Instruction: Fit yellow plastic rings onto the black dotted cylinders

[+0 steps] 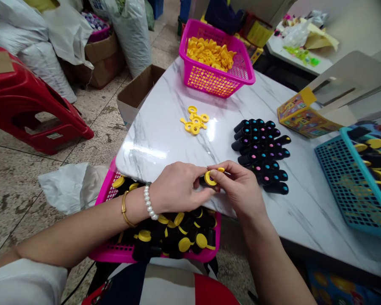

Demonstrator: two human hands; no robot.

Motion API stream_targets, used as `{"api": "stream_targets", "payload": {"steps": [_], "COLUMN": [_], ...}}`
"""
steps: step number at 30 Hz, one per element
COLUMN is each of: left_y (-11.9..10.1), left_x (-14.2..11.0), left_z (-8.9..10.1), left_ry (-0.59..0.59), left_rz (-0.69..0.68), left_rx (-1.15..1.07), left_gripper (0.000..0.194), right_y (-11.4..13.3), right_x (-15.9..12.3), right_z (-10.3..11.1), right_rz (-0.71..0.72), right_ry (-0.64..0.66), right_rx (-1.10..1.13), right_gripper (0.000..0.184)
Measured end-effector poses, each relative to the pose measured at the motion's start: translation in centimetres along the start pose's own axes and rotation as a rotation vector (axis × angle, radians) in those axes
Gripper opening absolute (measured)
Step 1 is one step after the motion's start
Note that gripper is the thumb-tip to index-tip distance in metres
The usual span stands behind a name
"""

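My left hand (182,186) is closed round a small black tube (202,182), mostly hidden by the fingers. My right hand (243,186) pinches a yellow ring-shaped cap with a tab (210,178) at the end of that tube, thumb on its face. Both hands meet over the table's near edge. Beyond them lies a small pile of loose yellow ring caps (195,120). Right of the hands, rows of black tubes (262,146) lie close together, their ends showing blue, purple and pink dots. Below my left wrist, a pink basket (97,252) holds many black tubes with yellow caps (184,244).
A pink basket of yellow caps (217,84) stands at the marble-patterned table's (152,127) far end. On the right are a teal basket (352,186) and a yellow printed box (300,112). A red stool (28,106), cardboard box (136,91) and white sacks (133,34) stand left.
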State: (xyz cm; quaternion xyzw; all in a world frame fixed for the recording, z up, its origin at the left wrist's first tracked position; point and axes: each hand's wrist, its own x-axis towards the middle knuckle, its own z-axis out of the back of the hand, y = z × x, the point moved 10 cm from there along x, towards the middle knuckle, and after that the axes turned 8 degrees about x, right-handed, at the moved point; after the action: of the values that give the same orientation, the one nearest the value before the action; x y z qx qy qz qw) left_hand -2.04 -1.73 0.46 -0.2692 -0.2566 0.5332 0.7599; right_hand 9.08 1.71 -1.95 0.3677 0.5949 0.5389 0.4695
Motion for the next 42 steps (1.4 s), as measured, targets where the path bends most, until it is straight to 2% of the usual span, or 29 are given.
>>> {"api": "stream_targets", "payload": {"steps": [5,8,12,15,19,21,24,26,29,32,35,38,42], "left_y": [1.3,1.6,1.9,1.8,1.7,1.2,0.7,1.1,1.2,0.5,0.3,0.4,0.4], "left_x": [0.0,-0.2,-0.4,-0.2,-0.2,-0.3,-0.5,-0.5,-0.3,0.0,0.0,0.2,-0.1], "left_z": [-2.2,-3.5,-4.2,-4.2,-4.1,-4.0,-3.8,-3.7,-3.2,-2.1,-1.2,-1.0,-1.1], "left_ry": [0.171,0.239,0.276,0.276,0.324,0.375,0.422,0.386,0.259,0.095,-0.029,-0.068,-0.065], "left_rz": [0.222,0.296,0.359,0.354,0.33,0.267,0.179,0.183,0.16,0.087,0.072,0.072,0.078], "left_rx": [-0.504,-0.689,-0.771,-0.776,-0.808,-0.827,-0.766,-0.67,-0.518,-0.304,-0.064,0.058,0.088], "left_gripper": [0.02,0.018,0.017,0.016,0.019,0.02,0.03,0.032,0.025,0.019,0.01,0.013,0.014], "right_y": [-0.2,-0.5,-1.5,-1.5,-0.3,0.3,0.2,-0.3,-1.0,-1.1,-0.2,1.5,1.9], "right_x": [-0.3,-0.3,0.4,0.8,0.7,0.5,0.3,0.4,0.7,0.9,0.9,0.7,-0.6], "right_z": [-0.3,-0.1,-0.3,-0.9,-1.9,-2.2,-2.5,-2.4,-2.4,-2.3,-2.4,-2.5,-2.1], "right_rz": [0.001,-0.029,-0.182,-0.261,-0.187,-0.14,-0.144,-0.186,-0.256,-0.265,-0.164,0.024,0.137], "right_ry": [0.021,0.06,0.218,0.32,0.363,0.356,0.374,0.397,0.44,0.443,0.406,0.314,0.198], "right_rx": [0.028,0.063,0.211,0.164,-0.077,-0.14,-0.127,-0.07,0.008,-0.016,-0.212,-0.418,-0.428], "right_gripper": [0.013,0.018,0.032,0.027,0.027,0.025,0.025,0.027,0.03,0.031,0.029,0.024,0.02]}}
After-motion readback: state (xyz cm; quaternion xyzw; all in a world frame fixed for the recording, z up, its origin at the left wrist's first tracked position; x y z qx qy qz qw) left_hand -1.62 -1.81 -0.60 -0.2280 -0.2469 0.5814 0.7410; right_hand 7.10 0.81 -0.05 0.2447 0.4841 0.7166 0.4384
